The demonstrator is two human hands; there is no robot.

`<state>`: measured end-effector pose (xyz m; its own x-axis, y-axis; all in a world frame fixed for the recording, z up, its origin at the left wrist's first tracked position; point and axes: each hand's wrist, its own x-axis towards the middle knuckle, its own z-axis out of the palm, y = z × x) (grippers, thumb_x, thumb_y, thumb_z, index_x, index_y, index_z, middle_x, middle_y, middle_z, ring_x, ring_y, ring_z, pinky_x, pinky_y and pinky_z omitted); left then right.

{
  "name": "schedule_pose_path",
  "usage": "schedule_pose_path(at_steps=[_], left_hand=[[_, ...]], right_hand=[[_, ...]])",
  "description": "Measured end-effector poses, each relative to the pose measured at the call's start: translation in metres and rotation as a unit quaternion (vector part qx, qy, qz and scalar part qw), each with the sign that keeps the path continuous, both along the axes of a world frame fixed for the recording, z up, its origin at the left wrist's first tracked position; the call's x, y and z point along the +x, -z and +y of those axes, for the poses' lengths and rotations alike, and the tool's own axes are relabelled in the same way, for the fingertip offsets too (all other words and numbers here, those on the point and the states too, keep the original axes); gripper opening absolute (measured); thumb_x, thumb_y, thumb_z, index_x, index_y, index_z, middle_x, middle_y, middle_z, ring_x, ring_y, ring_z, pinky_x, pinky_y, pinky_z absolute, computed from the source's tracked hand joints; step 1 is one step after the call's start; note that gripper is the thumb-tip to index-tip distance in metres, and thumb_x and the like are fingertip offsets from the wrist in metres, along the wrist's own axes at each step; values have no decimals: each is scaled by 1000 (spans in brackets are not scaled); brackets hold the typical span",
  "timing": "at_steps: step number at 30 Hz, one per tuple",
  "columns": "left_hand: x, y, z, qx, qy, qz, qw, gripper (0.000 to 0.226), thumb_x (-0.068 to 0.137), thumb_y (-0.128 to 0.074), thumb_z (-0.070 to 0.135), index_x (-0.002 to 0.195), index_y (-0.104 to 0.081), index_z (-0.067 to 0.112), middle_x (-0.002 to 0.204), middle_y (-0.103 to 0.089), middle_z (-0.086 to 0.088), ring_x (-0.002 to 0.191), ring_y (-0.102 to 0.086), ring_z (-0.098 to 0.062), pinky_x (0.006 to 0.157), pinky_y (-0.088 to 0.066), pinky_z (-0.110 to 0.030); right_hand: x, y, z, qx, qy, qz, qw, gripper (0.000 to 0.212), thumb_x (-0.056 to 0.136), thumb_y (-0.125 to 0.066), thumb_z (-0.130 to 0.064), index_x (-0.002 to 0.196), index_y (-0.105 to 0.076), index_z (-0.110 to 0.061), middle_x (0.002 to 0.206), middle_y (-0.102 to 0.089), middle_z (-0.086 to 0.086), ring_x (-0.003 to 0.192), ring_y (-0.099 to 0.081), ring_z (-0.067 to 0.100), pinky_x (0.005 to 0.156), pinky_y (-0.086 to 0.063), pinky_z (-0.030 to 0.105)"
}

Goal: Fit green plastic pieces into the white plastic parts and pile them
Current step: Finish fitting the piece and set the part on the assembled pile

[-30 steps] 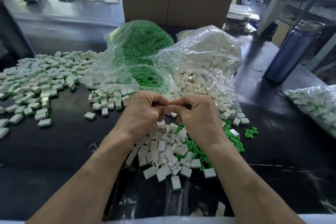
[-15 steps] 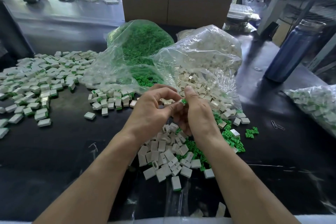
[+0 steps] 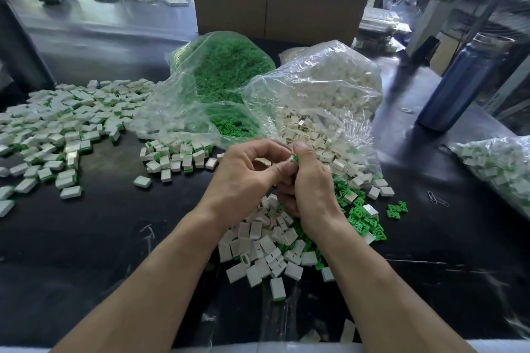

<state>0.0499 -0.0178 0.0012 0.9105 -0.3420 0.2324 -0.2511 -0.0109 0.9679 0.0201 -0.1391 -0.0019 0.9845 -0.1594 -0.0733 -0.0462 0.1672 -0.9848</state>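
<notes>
Occupying the centre of a black table (image 3: 109,238): two bare hands, raised together over the loose stock.

Left hand (image 3: 246,178): fingers curled, thumb and fingertips meeting the other hand; it seems to pinch a small white part (image 3: 292,158), largely hidden.

Right hand (image 3: 308,180): fingers curled inward, thumb upright, pressing a green piece (image 3: 296,158) against that part. How far the piece is seated cannot be told.

Beneath the hands: heap of unfilled white parts (image 3: 258,249), touching a scatter of loose green pieces (image 3: 362,219) on its right side.

Behind the hands: clear bag of green pieces (image 3: 223,71), and beside it a clear bag of white parts (image 3: 329,86) (mouth open, contents spilling toward the hands).

Far left: broad pile of assembled parts (image 3: 57,126), white with green showing at the edges. A smaller group of assembled parts (image 3: 175,156) lies between that pile and the hands.

Right edge: another clear bag of assembled parts (image 3: 499,166). Near it, paper clips (image 3: 437,199) and a blue bottle (image 3: 461,83), upright.

Rear: cardboard box (image 3: 286,6).
</notes>
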Motion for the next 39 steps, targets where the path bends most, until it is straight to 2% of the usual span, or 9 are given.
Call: schedule_pose_path(at_steps=[4,9,13,20,28,31,35,37,39], left_hand=[[-2,0,-3,-20,2,30,999,7,91,-74,0,97,-74,-4,107,-77,-12,91,-77,-31,78,-65,-40],[-6,0,-10,-57,9,70,996,9,94,-70,-3,100,-73,-9,104,-78,-14,78,-75,-18,63,-60,-25],[-6,-1,-12,-75,0,80,994,10,92,-72,-2,100,-73,-8,102,-79,-16,79,-75,-19,64,-60,-24],[-9,-3,-10,-81,-6,75,994,11,90,-74,-2,98,-74,-9,103,-80,-8,83,-76,-24,68,-64,-30],[-10,-4,-8,-78,-8,69,995,9,90,-74,-2,97,-75,-8,101,-81,-5,80,-77,-21,63,-62,-26],[-9,-4,-8,-76,-7,67,995,8,90,-74,-4,97,-75,-9,102,-80,-6,86,-78,-25,66,-62,-26],[-6,-3,-6,-76,8,67,995,7,90,-73,-4,97,-74,-8,105,-80,-6,89,-78,-25,68,-61,-23],[-4,-2,-5,-74,11,72,995,4,91,-73,-3,94,-75,-4,103,-80,-6,83,-77,-18,66,-60,-22],[-2,-1,-2,-67,5,74,995,3,90,-75,-1,92,-76,2,96,-81,-6,79,-77,-17,64,-60,-21]], right_hand=[[3,5,1,0,28,-15,999,66,112,-30,-41,70,-80,-38,52,-65,-11,45,-61,-1,39,-44,16],[9,14,0,-12,90,-24,996,53,104,-34,-42,99,-80,-17,93,-81,11,88,-79,25,67,-63,37],[9,14,-2,-23,113,-33,993,50,109,-35,-32,95,-79,-14,88,-80,11,83,-79,25,61,-61,32],[6,12,0,-37,110,-51,992,50,113,-32,-24,94,-76,-10,63,-72,-2,57,-69,6,47,-53,22],[6,12,5,-43,111,-65,991,48,98,-36,-38,93,-80,-18,86,-80,8,80,-78,20,59,-60,29],[6,14,4,-41,111,-64,991,47,99,-36,-39,91,-81,-26,88,-80,8,83,-79,22,62,-62,33],[5,12,2,-52,95,-68,992,48,102,-36,-43,89,-82,-32,82,-80,2,77,-77,14,58,-58,24],[4,13,-1,-63,74,-60,993,54,110,-35,-48,88,-82,-36,83,-80,0,80,-78,13,64,-61,27],[4,12,-5,-97,66,-55,992,58,112,-35,-55,89,-81,-29,85,-79,-3,86,-78,15,74,-63,35]])
